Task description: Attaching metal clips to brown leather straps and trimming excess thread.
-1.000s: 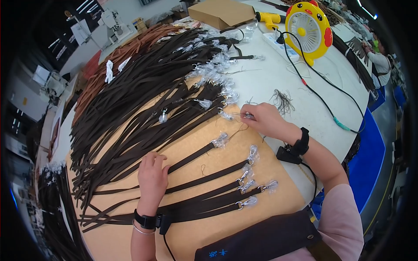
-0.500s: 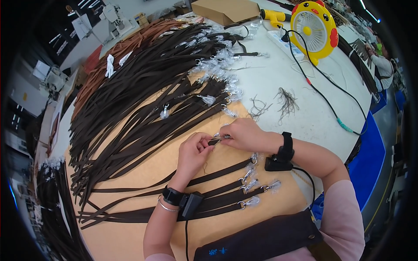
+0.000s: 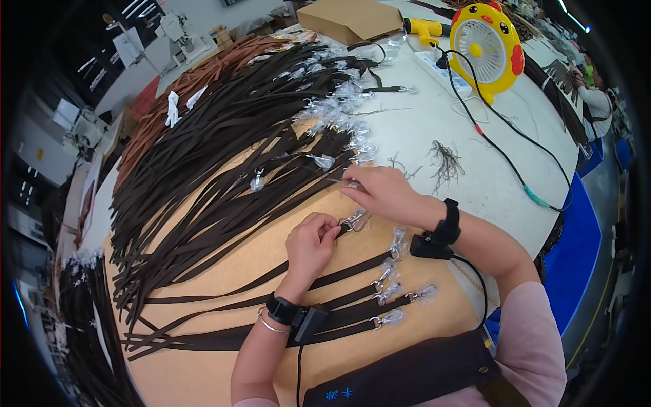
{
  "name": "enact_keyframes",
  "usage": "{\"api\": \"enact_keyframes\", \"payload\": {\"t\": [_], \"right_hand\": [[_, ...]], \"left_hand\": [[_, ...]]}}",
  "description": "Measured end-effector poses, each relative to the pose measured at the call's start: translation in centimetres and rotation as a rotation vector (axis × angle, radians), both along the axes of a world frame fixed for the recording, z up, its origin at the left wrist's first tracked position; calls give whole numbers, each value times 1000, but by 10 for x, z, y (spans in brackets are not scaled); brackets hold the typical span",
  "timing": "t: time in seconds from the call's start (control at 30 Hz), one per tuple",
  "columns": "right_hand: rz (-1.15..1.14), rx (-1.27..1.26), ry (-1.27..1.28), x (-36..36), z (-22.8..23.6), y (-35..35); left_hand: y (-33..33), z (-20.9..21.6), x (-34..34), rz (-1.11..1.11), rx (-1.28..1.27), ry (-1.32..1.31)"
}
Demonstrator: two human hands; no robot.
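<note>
Head view: the left hand (image 3: 313, 239) pinches a metal clasp (image 3: 352, 221) on a dark brown strap (image 3: 271, 275), fingers clamped on it at centre. At its 1 o'clock the right hand (image 3: 381, 193) grips a second strap's tip (image 3: 347, 182), fingers together. A yellow fan (image 3: 487, 47) stands at 1 o'clock.
</note>
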State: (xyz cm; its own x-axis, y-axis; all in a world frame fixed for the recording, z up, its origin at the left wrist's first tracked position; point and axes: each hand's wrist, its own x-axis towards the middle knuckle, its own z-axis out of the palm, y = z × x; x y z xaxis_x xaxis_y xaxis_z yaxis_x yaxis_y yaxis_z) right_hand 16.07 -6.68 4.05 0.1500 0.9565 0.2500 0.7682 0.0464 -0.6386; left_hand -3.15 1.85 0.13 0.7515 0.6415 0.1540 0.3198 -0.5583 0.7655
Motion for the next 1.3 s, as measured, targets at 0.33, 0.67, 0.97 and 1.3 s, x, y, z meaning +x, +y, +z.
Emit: {"api": "enact_keyframes", "payload": {"t": [0.33,0.67,0.97,1.3], "right_hand": [[235,74,-345,-9,-11,-37],[205,86,-399,-15,-8,-27],[206,82,-523,-17,-8,-24],[225,93,-502,-18,-6,-22]], "left_hand": [[1,-1,-2,69,-69,22],[-1,1,-1,82,-43,51],[-3,1,1,63,8,64],[-4,0,2,67,33,50]]}}
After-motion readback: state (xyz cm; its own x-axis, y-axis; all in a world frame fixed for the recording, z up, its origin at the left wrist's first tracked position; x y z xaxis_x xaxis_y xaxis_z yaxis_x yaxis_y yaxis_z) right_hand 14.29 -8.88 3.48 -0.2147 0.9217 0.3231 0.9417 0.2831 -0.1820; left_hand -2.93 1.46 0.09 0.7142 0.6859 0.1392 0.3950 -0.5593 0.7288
